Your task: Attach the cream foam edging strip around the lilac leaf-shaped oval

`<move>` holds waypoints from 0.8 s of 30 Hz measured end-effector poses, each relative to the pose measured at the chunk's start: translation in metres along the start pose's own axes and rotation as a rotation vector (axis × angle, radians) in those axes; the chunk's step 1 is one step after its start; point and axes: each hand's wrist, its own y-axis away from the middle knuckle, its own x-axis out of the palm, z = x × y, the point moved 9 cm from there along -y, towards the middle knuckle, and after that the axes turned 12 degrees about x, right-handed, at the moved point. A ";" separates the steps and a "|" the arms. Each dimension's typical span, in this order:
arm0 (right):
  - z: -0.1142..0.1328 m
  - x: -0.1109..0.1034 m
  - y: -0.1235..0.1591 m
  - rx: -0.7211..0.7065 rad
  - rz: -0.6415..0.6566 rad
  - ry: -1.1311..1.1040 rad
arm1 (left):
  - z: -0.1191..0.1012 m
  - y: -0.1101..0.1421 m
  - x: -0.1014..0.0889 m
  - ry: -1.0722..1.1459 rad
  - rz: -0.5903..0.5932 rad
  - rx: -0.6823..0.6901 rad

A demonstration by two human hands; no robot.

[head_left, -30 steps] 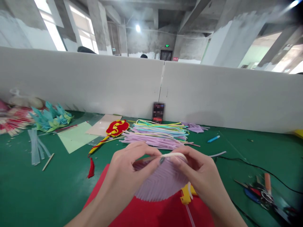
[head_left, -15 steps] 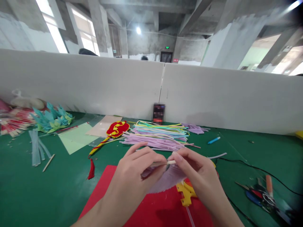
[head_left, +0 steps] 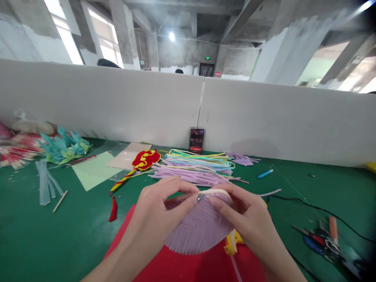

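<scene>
Both hands hold a rounded lilac piece (head_left: 199, 231), made of ribbed pipe-cleaner rows in a herringbone pattern, upright above a red mat (head_left: 176, 270). A cream pipe cleaner (head_left: 219, 191) runs along its top edge. My left hand (head_left: 161, 207) pinches that edge on the left between thumb and fingers, with a dark, shiny spot at the thumb tip. My right hand (head_left: 245, 207) grips the same edge further right, its thumb pressed on the lilac face. Partly hidden behind the right hand, a yellow glue gun (head_left: 232, 243) with a clear glue stick lies on the mat.
Bundled pastel pipe cleaners (head_left: 194, 168) lie ahead. To the left are a red-and-yellow tasselled fan (head_left: 147, 159), green paper (head_left: 94, 170) and teal paper-like leaves (head_left: 66, 145). Pliers and scissors (head_left: 326, 243), a black cable (head_left: 317, 205) and a blue pen (head_left: 265, 174) lie right.
The lilac piece has tilted up, so its ribbed face now shows toward me. My left fingers have opened out somewhat, and my right hand has shifted along the cream edge.
</scene>
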 end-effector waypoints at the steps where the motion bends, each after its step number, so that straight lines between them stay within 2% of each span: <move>1: 0.000 0.000 0.000 0.000 0.003 0.004 | 0.000 0.000 0.000 -0.001 -0.002 0.001; 24: -0.002 0.000 0.001 0.035 -0.031 0.000 | -0.005 0.003 0.002 -0.054 0.010 0.055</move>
